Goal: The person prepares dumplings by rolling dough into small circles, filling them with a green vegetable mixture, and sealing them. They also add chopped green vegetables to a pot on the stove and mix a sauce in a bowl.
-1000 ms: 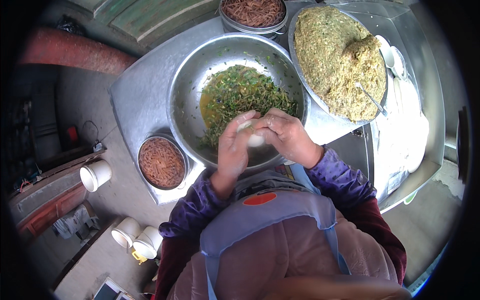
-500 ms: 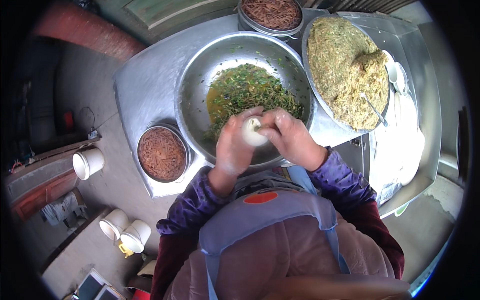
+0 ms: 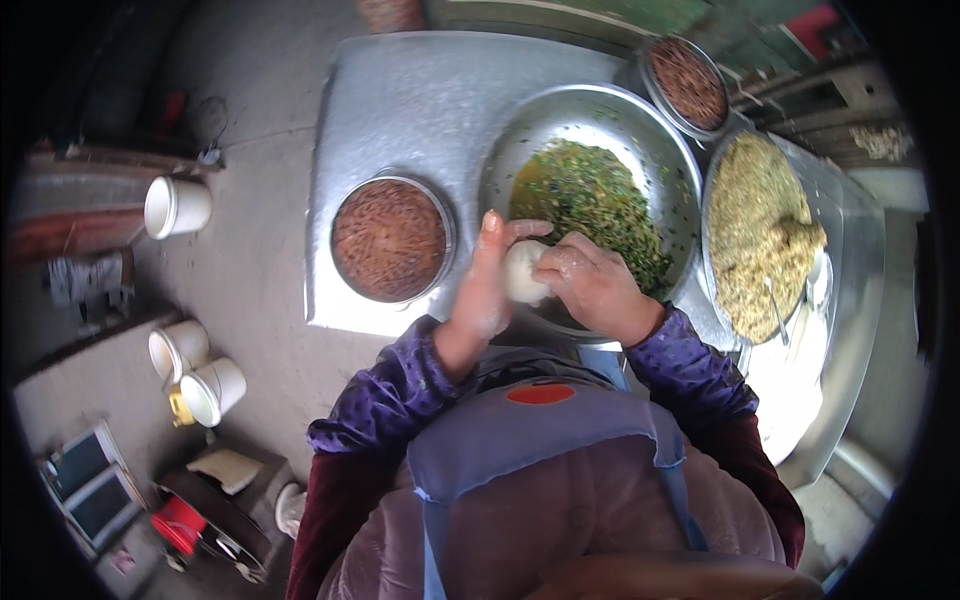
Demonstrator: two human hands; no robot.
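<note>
My left hand [image 3: 484, 288] cups a round white dough bun [image 3: 524, 273] from its left side, with its thumb and a finger raised around the top. From the other side, the bent fingers of my right hand [image 3: 603, 289] pinch the bun's upper edge. Both hands have flour on them. They hold the bun above the near rim of a large metal bowl [image 3: 507, 165]. Inside that bowl lies a chopped green vegetable mix [image 3: 590, 195] with yellowish liquid at its left. My fingers partly hide the bun's top.
On the metal table [image 3: 400, 90], a round tin of brown strips [image 3: 390, 240] stands left of the bowl and a second tin [image 3: 688, 84] behind it. At right sits a wide basin of yellow-green filling [image 3: 757, 235] with a spoon [image 3: 776, 310]. White buckets [image 3: 178, 207] stand on the floor.
The view has swung left, so the table's contents appear farther right. My hands, still around the bun, are now nearer the bowl's left side. The green filling at the bun's opening no longer shows.
</note>
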